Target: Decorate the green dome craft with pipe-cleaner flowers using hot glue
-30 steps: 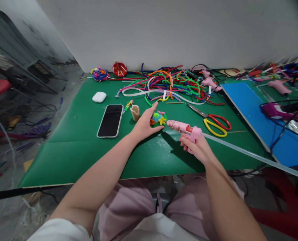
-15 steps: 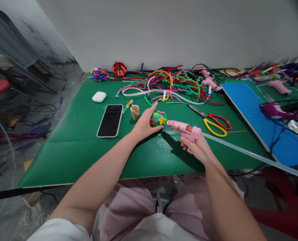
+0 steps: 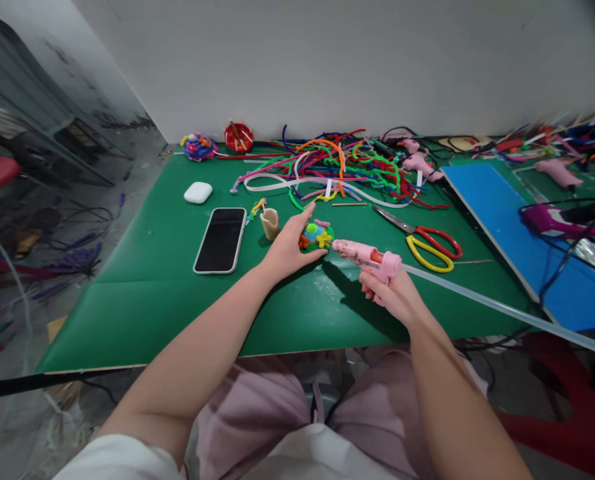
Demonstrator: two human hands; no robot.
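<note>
head view: large green-topped table [image 3: 122, 307] extends beneath the pink plastic glue gun [image 3: 370, 259], the landmark for all places below. flat blue rectangular board [image 3: 497, 227] lies right of the glue gun, well apart. heaped tangle of multicoloured fuzzy stems [image 3: 317, 167] is spread beyond the glue gun. long translucent rod [image 3: 492, 303] projects from the rear of the glue gun, running right. metal scissors with one red and one yellow handle [image 3: 410, 232] lie right of the glue gun and slightly beyond it. black-screened, white-edged phone [image 3: 221, 240] lies flat, well left of the glue gun. right hand [image 3: 395, 290] is closed around the glue gun's handle. left hand [image 3: 287, 250] is curved about the left side of a small round multicoloured flower-covered piece [image 3: 311, 238]; whether it grips or only cups cannot be told. the piece is just left of the glue gun's nozzle; contact cannot be determined. smooth white rounded case [image 3: 198, 193] lies far left of and beyond the glue gun. small beige hollow cup [image 3: 270, 225] stands left of the glue gun, past the piece.
</note>
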